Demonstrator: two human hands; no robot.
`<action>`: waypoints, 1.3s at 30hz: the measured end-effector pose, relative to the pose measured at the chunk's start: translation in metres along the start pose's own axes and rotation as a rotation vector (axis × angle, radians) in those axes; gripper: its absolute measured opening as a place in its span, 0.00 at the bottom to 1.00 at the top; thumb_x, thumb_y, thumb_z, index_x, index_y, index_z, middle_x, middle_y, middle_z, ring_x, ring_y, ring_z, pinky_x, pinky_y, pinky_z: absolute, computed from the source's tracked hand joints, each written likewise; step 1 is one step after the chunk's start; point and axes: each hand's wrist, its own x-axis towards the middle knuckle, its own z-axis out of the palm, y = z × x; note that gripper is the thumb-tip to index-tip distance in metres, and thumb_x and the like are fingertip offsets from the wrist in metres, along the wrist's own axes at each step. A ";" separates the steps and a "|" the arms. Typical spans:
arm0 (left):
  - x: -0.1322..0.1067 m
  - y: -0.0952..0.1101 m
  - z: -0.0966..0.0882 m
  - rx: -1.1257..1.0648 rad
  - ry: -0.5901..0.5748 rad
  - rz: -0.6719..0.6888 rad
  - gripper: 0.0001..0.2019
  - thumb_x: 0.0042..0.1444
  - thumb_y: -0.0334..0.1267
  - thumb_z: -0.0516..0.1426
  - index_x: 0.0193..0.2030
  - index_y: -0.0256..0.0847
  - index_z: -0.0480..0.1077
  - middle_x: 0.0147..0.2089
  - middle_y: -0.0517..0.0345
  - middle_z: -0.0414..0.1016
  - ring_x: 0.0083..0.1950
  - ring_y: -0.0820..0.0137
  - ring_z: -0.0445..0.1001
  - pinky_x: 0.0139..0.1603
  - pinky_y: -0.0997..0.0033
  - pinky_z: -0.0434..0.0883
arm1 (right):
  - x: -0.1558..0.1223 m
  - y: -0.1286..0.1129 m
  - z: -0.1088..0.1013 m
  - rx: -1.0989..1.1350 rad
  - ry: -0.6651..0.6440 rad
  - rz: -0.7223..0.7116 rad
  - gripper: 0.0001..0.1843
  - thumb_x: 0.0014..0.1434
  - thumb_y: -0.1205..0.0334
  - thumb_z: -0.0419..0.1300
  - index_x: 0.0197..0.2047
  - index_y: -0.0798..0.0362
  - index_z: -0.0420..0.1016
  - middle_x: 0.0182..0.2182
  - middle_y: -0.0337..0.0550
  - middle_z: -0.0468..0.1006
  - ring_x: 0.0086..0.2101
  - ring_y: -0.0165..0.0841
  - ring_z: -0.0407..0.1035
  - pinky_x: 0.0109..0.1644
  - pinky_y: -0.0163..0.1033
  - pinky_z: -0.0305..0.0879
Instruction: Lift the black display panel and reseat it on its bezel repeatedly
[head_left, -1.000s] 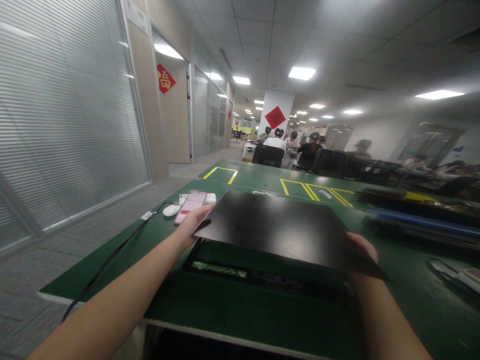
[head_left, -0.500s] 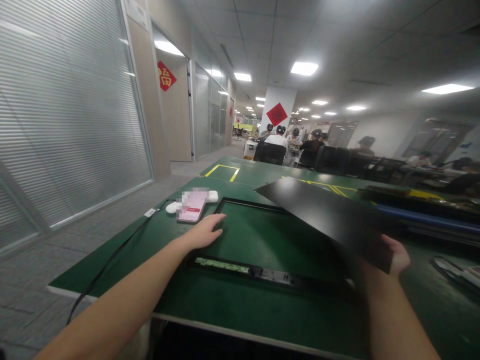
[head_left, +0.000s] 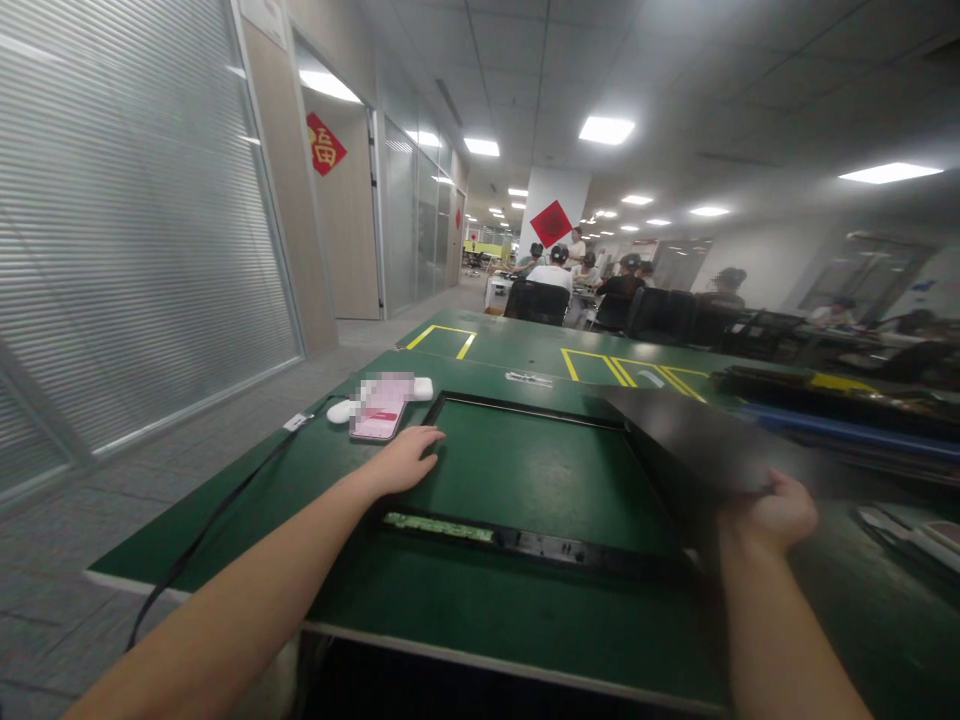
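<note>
Dark panel point(head_left: 686, 435): held raised and tilted at the right of the black frame point(head_left: 555, 551), overlapping its right side in view; partly blurred, contact between the two not determinable. Right hand point(head_left: 780, 510): grips the panel at its right end, thumb and fingers drawn together on it. Black frame: lies flat on the green table point(head_left: 465, 600), tabletop showing through the middle; carries a strip of green circuit board point(head_left: 439, 528) along the left part of the near side. Left hand point(head_left: 405, 462): reaches to the left side of the frame, thumb well apart from the fingers, grip wide; touch on the frame not determinable.

Just beyond the left hand: phone point(head_left: 377, 426) with pink screen, partly pixelated, between two white objects. Farther left: black cable point(head_left: 217, 520) with white tag, running over the table edge. Toward the far side: yellow tape outlines point(head_left: 589, 354) on the tabletop. On the right: long blue item point(head_left: 832, 432), blurred. In the background: seated people point(head_left: 551, 278) in dark headgear, black chairs, red diamond sign point(head_left: 551, 223) on a pillar.
</note>
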 end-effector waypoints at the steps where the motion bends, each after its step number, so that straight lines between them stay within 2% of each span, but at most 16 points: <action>1: 0.000 0.000 -0.001 0.004 0.011 -0.005 0.22 0.55 0.38 0.52 0.56 0.36 0.71 0.62 0.44 0.70 0.64 0.57 0.66 0.67 0.57 0.61 | -0.001 0.000 -0.001 0.035 0.026 -0.013 0.12 0.35 0.68 0.55 0.29 0.53 0.62 0.34 0.41 0.69 0.35 0.31 0.69 0.33 0.37 0.69; 6: 0.001 0.001 -0.004 0.023 0.051 -0.034 0.21 0.55 0.37 0.52 0.54 0.35 0.73 0.58 0.44 0.74 0.60 0.57 0.71 0.63 0.59 0.65 | -0.005 -0.001 -0.004 0.113 0.041 -0.028 0.13 0.35 0.72 0.56 0.29 0.53 0.63 0.32 0.40 0.70 0.34 0.32 0.69 0.27 0.35 0.67; 10: 0.002 0.002 -0.005 0.029 0.052 -0.031 0.20 0.54 0.36 0.52 0.52 0.34 0.74 0.56 0.43 0.75 0.58 0.57 0.72 0.62 0.60 0.65 | -0.007 0.001 -0.003 0.068 0.023 -0.018 0.14 0.37 0.72 0.56 0.32 0.52 0.63 0.31 0.38 0.69 0.33 0.31 0.69 0.27 0.34 0.67; 15: 0.002 0.002 -0.004 -0.009 0.066 -0.016 0.18 0.53 0.37 0.53 0.49 0.38 0.76 0.54 0.46 0.76 0.57 0.56 0.73 0.61 0.57 0.66 | -0.005 0.007 -0.003 -0.050 0.038 0.048 0.13 0.39 0.70 0.56 0.32 0.52 0.63 0.30 0.38 0.70 0.29 0.30 0.68 0.25 0.34 0.67; 19: 0.002 0.001 -0.002 -0.008 0.075 0.001 0.18 0.53 0.38 0.54 0.48 0.39 0.76 0.54 0.46 0.76 0.56 0.56 0.73 0.61 0.56 0.66 | -0.001 0.011 -0.003 -0.127 0.076 0.154 0.15 0.39 0.72 0.55 0.34 0.51 0.65 0.31 0.37 0.71 0.28 0.29 0.68 0.23 0.32 0.66; 26: 0.001 0.001 -0.003 0.032 0.046 0.020 0.19 0.54 0.39 0.54 0.50 0.38 0.76 0.54 0.45 0.76 0.57 0.56 0.72 0.61 0.57 0.66 | 0.004 0.018 -0.005 -0.198 0.136 0.199 0.16 0.40 0.73 0.56 0.36 0.53 0.68 0.33 0.41 0.73 0.29 0.32 0.70 0.26 0.35 0.68; 32: 0.000 0.004 -0.005 0.048 0.021 0.024 0.19 0.55 0.39 0.53 0.51 0.36 0.75 0.55 0.44 0.75 0.57 0.56 0.72 0.62 0.58 0.65 | 0.008 0.026 -0.007 -0.204 0.149 0.164 0.17 0.41 0.73 0.56 0.38 0.53 0.70 0.36 0.40 0.74 0.31 0.31 0.71 0.28 0.35 0.70; 39: -0.001 0.007 -0.006 0.013 0.021 0.003 0.18 0.53 0.40 0.54 0.49 0.40 0.76 0.55 0.48 0.76 0.58 0.57 0.71 0.63 0.56 0.64 | 0.016 0.031 -0.013 -0.217 0.206 0.286 0.20 0.38 0.75 0.57 0.38 0.52 0.71 0.38 0.39 0.75 0.31 0.31 0.71 0.24 0.34 0.70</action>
